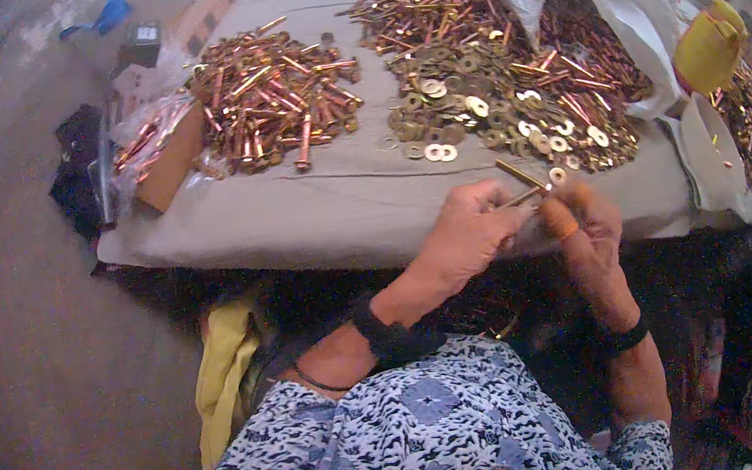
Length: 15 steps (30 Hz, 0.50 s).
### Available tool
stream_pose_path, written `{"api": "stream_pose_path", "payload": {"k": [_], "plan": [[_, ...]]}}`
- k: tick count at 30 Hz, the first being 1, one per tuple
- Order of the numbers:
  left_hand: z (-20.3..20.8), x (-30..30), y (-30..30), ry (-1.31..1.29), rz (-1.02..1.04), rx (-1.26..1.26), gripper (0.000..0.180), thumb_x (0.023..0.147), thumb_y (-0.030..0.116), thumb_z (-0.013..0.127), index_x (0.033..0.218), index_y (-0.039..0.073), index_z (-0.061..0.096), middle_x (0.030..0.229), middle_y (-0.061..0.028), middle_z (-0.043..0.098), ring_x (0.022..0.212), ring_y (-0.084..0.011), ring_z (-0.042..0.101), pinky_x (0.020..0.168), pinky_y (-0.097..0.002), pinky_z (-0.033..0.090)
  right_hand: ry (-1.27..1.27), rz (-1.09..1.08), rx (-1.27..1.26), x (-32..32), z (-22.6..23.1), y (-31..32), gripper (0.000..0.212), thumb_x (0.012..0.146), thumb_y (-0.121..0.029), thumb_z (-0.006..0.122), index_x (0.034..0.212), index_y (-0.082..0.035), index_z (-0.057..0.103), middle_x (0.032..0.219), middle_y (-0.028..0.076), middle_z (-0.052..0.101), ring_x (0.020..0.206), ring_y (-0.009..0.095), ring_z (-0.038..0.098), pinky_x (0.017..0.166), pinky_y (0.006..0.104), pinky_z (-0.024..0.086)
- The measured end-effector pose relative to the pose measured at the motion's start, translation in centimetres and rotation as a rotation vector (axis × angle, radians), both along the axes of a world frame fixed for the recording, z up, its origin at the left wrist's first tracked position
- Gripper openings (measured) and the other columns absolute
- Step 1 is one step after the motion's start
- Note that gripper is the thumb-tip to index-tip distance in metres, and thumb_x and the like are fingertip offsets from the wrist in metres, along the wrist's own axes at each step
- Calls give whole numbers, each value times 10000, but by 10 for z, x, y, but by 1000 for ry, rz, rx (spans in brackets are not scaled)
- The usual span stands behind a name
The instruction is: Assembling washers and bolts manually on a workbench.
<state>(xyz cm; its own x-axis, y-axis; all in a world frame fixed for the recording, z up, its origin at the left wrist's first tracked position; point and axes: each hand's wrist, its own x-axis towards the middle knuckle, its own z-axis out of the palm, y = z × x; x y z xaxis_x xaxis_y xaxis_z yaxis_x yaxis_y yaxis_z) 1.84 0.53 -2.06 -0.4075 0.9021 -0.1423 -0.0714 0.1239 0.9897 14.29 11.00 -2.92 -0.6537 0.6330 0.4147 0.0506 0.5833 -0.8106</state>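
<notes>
Patterned shirt [398, 438], bolt [523, 197] jutting from left grip [475, 226]

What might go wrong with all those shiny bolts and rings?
The thin metal piece in the left hand might slip and fall, since it's near the front edge of the covered table. The washers lie right against loose bolts, so they could get mixed up.

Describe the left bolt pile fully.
The left bolt pile is a loose heap of shiny, metallic-looking bolts, copper to gold, with long shanks and wider heads, pointing every way. It lies on the grey cover, left of the washers; one bolt juts from its near edge. The left hand and right hand are clear.
</notes>
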Motion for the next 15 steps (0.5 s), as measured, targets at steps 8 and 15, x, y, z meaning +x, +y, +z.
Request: {"api": "stream_pose_path", "payload": {"k": [8, 15], "plan": [[-8, -5, -2, -40, -24, 61, 212, 818, 252, 579, 733, 60, 551, 574, 33, 486, 503, -48, 416, 429, -214, 314, 217, 7, 174, -11, -2, 0, 151, 791, -170, 583, 719, -40, 557, 600, 83, 541, 559, 201, 526, 517, 313, 413], [3, -4, 0, 44, -7, -51, 203, 766, 262, 608, 753, 62, 568, 561, 23, 494, 470, -85, 436, 414, -246, 344, -63, -105, 36, 3, -15, 13, 152, 810, -185, 564, 764, -40, 568, 617, 68, 558, 542, 174, 513, 506, 295, 406]]}}
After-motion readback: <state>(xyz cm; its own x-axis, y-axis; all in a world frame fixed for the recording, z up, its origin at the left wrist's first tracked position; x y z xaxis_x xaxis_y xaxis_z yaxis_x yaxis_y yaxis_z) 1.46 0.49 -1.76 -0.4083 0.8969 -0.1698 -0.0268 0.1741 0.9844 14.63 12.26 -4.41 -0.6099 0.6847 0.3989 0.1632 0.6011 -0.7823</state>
